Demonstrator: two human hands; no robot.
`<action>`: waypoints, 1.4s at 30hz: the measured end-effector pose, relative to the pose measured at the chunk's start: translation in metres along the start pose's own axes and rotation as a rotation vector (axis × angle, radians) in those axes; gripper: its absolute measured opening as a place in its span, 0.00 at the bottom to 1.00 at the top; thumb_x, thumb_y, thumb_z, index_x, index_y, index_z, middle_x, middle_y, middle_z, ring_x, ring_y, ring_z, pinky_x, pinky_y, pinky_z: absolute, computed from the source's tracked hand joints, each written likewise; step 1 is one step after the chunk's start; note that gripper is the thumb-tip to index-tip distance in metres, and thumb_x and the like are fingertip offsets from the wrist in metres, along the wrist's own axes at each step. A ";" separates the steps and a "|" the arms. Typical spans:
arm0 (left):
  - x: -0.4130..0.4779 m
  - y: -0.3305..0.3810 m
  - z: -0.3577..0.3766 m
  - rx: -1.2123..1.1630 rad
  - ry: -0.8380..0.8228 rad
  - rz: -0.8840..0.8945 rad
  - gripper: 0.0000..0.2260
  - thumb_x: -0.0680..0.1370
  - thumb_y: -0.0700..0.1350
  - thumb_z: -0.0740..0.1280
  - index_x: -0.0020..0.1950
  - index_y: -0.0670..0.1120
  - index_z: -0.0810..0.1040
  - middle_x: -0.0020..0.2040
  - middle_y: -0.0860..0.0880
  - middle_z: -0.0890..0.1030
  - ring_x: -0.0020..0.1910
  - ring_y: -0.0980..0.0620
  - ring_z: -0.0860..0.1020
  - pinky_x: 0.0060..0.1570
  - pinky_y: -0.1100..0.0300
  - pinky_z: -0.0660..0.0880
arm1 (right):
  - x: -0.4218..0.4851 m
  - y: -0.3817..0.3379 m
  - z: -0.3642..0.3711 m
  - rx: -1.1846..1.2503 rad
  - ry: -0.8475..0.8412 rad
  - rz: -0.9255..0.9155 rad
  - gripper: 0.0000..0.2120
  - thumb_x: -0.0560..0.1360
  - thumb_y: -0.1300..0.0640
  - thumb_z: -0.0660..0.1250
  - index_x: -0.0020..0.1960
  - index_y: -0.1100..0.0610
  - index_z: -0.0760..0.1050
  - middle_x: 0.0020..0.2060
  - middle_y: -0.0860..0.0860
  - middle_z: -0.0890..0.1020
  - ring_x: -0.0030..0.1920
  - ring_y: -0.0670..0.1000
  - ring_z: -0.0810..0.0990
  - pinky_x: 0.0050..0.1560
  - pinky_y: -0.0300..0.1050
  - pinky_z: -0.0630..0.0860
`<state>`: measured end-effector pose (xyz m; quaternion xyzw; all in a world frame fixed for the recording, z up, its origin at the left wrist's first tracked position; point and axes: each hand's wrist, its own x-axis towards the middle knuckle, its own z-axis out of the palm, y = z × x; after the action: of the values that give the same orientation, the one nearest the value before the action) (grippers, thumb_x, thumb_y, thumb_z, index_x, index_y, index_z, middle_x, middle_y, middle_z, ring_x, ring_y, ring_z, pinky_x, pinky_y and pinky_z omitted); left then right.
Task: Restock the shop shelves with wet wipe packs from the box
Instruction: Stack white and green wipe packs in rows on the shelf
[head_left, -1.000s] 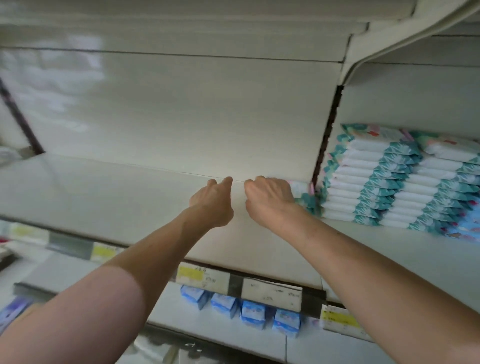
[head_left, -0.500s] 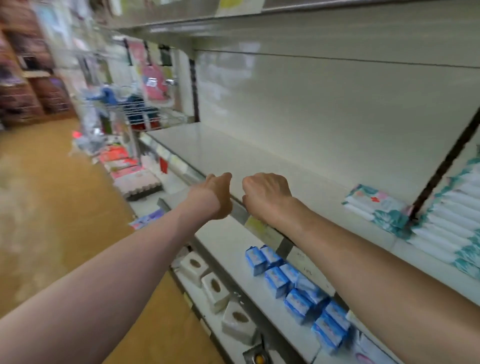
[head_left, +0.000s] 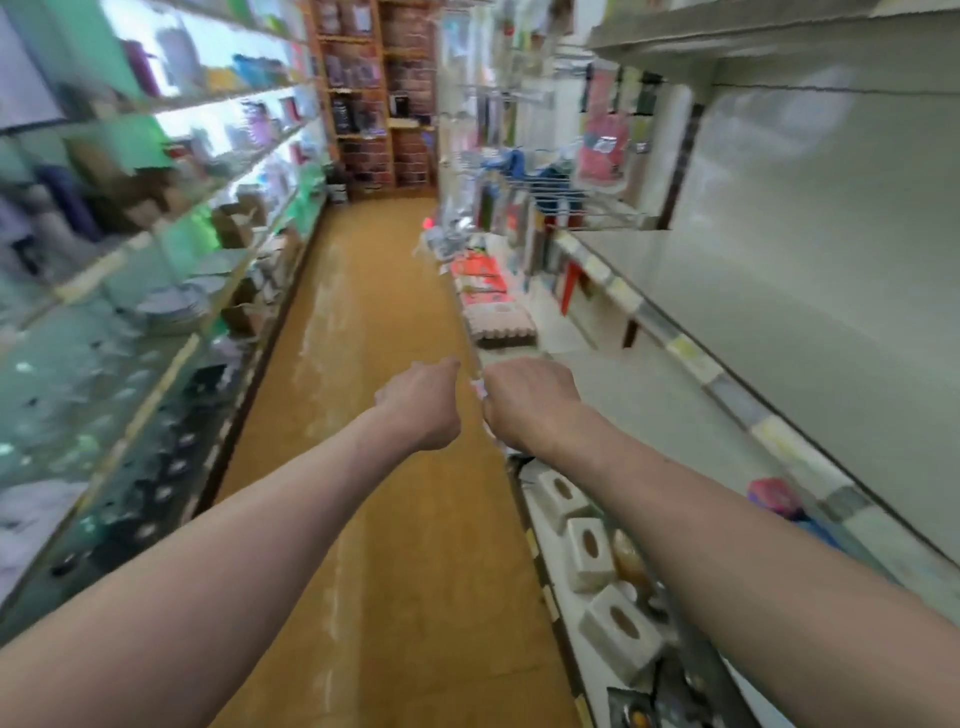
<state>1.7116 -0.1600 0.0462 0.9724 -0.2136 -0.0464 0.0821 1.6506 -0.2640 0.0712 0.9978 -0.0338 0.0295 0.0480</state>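
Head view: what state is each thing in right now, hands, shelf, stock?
Left hand: out over the aisle, fingers curled under, hidden; nothing seen in it.
Right hand: same, beside it, apart.
Upper shelf: bare board where shown, labels on its front edge.
Tissue boxes: three on the lower shelf, openings up.
Wet wipe packs, box: not in view.

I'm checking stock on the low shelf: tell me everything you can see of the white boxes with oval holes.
Three white boxes show, cube-like and seemingly cardboard, each with a dark oval opening in its top face. They sit in a row along the low shelf on the right, near its front edge, each turned slightly askew. The right forearm passes above them without touching. Any print is too blurred to read.
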 end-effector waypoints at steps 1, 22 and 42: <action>-0.010 -0.021 0.001 -0.002 -0.001 -0.040 0.30 0.77 0.40 0.64 0.77 0.50 0.57 0.69 0.42 0.70 0.63 0.41 0.73 0.56 0.48 0.75 | 0.002 -0.021 0.001 0.001 -0.001 -0.038 0.06 0.76 0.64 0.60 0.46 0.55 0.73 0.48 0.54 0.80 0.46 0.56 0.77 0.38 0.46 0.68; -0.273 -0.334 0.076 -0.199 -0.216 -0.610 0.17 0.74 0.44 0.67 0.62 0.50 0.70 0.57 0.45 0.78 0.52 0.42 0.78 0.47 0.50 0.77 | -0.081 -0.391 0.083 0.081 -0.255 -0.603 0.04 0.79 0.59 0.59 0.45 0.55 0.71 0.44 0.52 0.78 0.41 0.54 0.74 0.37 0.45 0.68; -0.361 -0.429 0.245 -0.567 -0.376 -1.098 0.24 0.77 0.46 0.64 0.72 0.49 0.64 0.64 0.44 0.74 0.58 0.42 0.75 0.52 0.50 0.76 | -0.095 -0.502 0.258 -0.078 -0.635 -0.898 0.07 0.80 0.62 0.58 0.56 0.57 0.73 0.50 0.53 0.79 0.51 0.55 0.78 0.40 0.45 0.70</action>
<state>1.5289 0.3426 -0.2513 0.8560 0.3249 -0.3058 0.2612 1.6056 0.2159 -0.2382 0.8715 0.3814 -0.2977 0.0801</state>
